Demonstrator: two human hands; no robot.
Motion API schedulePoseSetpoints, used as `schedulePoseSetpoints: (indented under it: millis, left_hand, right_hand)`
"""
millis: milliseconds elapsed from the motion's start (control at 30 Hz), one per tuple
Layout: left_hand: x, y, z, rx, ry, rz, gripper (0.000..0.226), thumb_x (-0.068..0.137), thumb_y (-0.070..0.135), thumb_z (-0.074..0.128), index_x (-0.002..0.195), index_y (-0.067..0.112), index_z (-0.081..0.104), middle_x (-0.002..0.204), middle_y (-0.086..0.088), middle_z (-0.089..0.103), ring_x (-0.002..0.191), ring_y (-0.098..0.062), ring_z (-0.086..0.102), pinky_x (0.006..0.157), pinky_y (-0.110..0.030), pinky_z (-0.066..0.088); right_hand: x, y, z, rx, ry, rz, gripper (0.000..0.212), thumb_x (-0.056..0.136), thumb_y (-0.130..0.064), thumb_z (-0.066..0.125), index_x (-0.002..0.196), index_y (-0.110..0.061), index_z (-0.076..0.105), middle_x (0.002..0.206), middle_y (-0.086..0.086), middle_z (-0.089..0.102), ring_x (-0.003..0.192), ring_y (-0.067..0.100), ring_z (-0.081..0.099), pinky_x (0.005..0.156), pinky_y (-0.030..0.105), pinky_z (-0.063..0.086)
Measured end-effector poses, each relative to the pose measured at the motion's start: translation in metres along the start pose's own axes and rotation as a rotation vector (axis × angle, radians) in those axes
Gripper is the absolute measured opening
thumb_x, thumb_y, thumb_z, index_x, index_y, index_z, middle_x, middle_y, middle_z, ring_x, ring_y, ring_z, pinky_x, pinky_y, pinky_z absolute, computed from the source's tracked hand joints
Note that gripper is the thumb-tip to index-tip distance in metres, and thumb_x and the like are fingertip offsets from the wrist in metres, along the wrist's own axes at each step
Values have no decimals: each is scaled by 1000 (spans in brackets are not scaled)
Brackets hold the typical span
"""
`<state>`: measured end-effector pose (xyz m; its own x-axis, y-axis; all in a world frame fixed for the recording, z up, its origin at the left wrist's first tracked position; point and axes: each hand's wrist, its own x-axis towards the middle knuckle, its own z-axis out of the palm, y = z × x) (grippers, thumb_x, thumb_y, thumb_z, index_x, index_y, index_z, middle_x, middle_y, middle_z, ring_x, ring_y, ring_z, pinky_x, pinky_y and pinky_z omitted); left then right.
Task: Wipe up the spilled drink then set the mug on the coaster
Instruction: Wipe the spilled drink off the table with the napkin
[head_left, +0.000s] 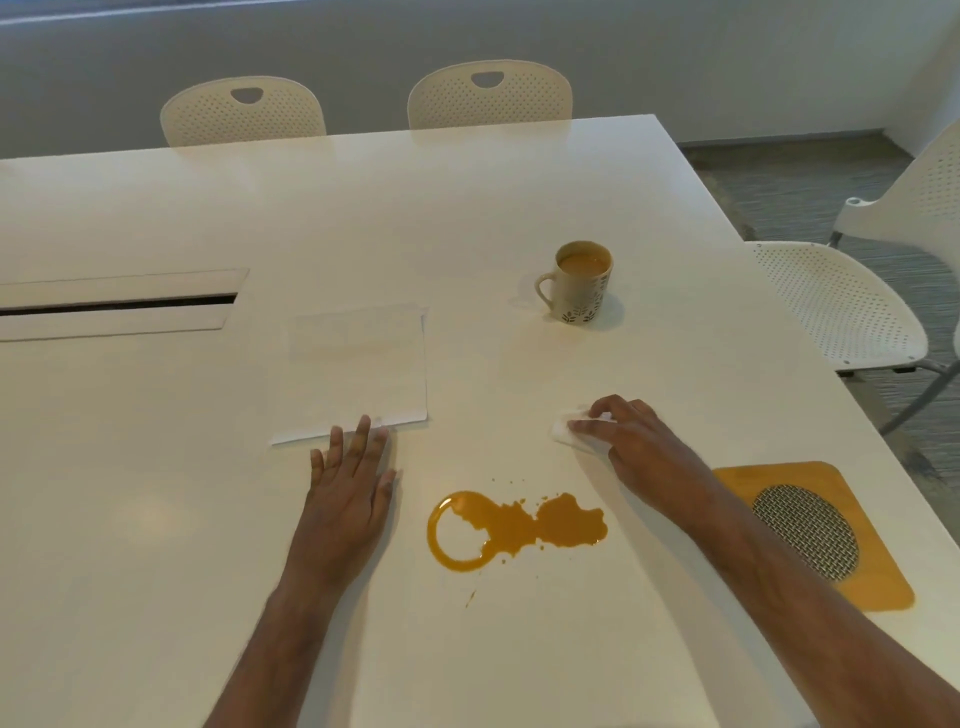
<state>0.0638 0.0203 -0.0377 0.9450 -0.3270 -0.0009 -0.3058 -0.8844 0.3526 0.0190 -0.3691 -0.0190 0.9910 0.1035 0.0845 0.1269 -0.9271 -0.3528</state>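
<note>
A white desk (156, 519) carries an orange spill (514, 527) at its near middle, an orange coaster (831, 535) to the right, and a patterned mug (582, 283) of milky drink farther back. The left hand (353, 483) lies flat and spread; the right hand (634, 441) pinches a tissue (563, 430).

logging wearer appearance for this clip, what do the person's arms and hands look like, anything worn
Both forearms are bare from the frame's lower edge to the fingers: no sleeves show. The left hand and right hand wear no gloves, and no rings, watch or wristband can be seen. The nails look short and unpainted.
</note>
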Motion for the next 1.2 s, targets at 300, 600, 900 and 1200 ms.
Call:
schedulePoseSetpoints:
  millis: [300,600,900,1200]
  left_hand:
    - [-6,1,2,17,-21,0,67,106,50,17,169,28,11,174,14,-9,163,-20,-12,132,-42,-5]
    - [-9,3,3,14,-8,8,60,111,41,25,168,26,16,175,9,-4,164,-25,-5,132,-48,-1]
    - [-12,5,2,6,7,13,59,110,36,30,167,23,24,176,5,3,164,-29,2,132,-50,2]
    - [-15,7,0,-12,5,9,65,104,37,23,167,23,24,176,5,4,164,-27,2,133,-47,2]
  right_hand:
    - [-32,-35,-6,-45,-34,29,54,97,1,51,144,-25,58,138,-2,50,120,17,48,97,28,50]
    - [-82,-57,-20,-104,-94,113,50,97,-3,52,142,-22,60,138,-1,52,119,19,53,89,25,53]
    - [-87,-63,-18,-104,-167,85,37,97,0,60,133,-12,65,115,3,56,101,20,58,83,24,50]
    - [-83,-97,-3,-60,-85,52,40,94,-2,70,132,-15,66,123,0,58,102,18,62,76,30,60]
